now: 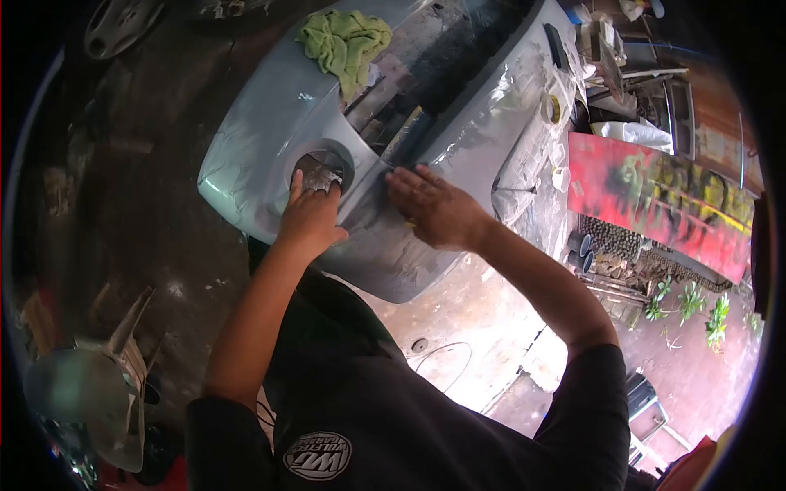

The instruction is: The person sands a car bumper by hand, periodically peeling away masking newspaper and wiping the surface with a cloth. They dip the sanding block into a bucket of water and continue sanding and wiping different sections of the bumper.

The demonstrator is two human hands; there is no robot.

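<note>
1. I see the silver bumper [270,123] lying just ahead of the person, with a round opening [327,159] near its left end.
2. Left hand [309,219]: grip curled round a crumpled grey sheet [321,178], pressed at the opening's near edge.
3. Right hand [435,211]: grip spread flat on the bumper, just right of the opening (yellowish bit under the palm, unclear).
4. Green rag [345,41] sits on the bumper's far side, well apart from both hands.

Bare bumper [262,131] surface lay open beside the left hand [309,219], up to the green rag [345,41]. Past the right hand [434,209], a tape roll [553,108] and a cluttered bench [622,74] crowded the bumper's edge.
</note>
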